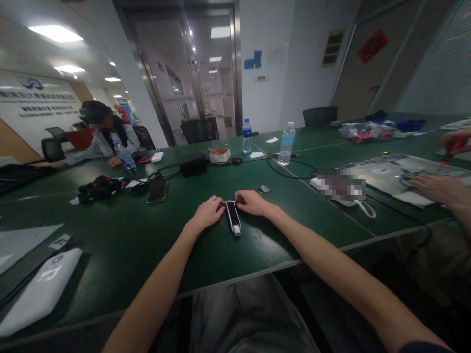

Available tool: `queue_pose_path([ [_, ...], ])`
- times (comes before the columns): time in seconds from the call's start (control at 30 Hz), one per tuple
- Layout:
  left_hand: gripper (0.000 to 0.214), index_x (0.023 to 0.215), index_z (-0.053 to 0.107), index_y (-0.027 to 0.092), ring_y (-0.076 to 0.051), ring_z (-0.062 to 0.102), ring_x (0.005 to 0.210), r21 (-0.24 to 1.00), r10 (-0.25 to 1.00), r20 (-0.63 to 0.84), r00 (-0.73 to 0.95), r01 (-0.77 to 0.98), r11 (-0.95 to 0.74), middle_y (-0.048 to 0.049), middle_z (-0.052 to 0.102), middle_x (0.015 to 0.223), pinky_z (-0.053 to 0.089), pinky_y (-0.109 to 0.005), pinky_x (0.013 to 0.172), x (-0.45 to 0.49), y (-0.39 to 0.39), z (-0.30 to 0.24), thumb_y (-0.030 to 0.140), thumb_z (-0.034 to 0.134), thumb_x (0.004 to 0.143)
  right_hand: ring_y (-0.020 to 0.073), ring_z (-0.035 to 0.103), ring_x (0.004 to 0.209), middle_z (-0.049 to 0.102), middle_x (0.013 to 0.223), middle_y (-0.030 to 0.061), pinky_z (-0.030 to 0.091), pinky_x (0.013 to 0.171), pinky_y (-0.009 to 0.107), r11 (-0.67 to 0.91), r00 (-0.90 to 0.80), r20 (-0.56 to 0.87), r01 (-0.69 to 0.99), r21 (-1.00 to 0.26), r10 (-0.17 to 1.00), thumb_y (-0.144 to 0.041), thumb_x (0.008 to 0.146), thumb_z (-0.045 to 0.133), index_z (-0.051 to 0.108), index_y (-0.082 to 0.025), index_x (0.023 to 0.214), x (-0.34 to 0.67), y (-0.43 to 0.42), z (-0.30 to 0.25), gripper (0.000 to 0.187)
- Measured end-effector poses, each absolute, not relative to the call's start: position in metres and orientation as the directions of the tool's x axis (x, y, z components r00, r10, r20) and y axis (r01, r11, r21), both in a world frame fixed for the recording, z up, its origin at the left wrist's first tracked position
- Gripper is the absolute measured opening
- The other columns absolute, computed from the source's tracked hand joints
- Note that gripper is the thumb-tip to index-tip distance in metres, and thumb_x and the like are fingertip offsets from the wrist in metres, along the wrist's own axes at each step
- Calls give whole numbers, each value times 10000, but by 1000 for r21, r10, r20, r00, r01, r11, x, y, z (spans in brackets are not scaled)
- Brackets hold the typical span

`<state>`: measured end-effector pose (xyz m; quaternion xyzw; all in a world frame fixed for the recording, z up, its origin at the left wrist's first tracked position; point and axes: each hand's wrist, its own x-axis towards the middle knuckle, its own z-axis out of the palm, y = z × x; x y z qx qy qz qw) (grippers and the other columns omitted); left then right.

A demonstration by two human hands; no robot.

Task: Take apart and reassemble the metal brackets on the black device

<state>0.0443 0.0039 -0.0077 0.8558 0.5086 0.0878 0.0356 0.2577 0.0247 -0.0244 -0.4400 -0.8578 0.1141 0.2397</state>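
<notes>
A slim black-and-white device (233,215) lies on the green table, pointing toward me, with a pale, narrower tip at its near end. My left hand (210,212) rests at the left of its far end, fingers curled, thumb and fingertips against it. On the other side, my right hand (251,202) has its fingers bent in and pressed together at the far right corner. What exactly lies between the right fingertips is partly hidden. Just beyond the right hand is a small grey metallic part (264,189).
Two water bottles (247,136) (286,143), a small open box (220,155) and a black box (193,164) stand farther back. A white power bank (42,289) lies at left. At right, a co-worker's hands (437,189) work over a tray; another person sits far left.
</notes>
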Motion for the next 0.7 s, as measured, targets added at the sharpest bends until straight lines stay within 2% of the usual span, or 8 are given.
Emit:
queue_pose_path([
  [0.27,294,1089,608,177,-205,570,984,167,882,112,457,867,-470,-86,590,1077,452,-320,886,44,4,-7,294,382,941,127,590,741,658,826,27,416,699,224,574,-469,331,670,-471,819,-92,787,581,625,-149,898,258,26,-26,133],
  [0.7,313,1070,639,184,-208,584,966,171,872,129,472,856,-488,-87,608,1077,462,-316,854,42,1,-5,310,381,943,109,602,673,665,769,17,445,655,207,574,-450,357,610,-546,818,-72,753,570,638,-138,872,257,20,-20,152],
])
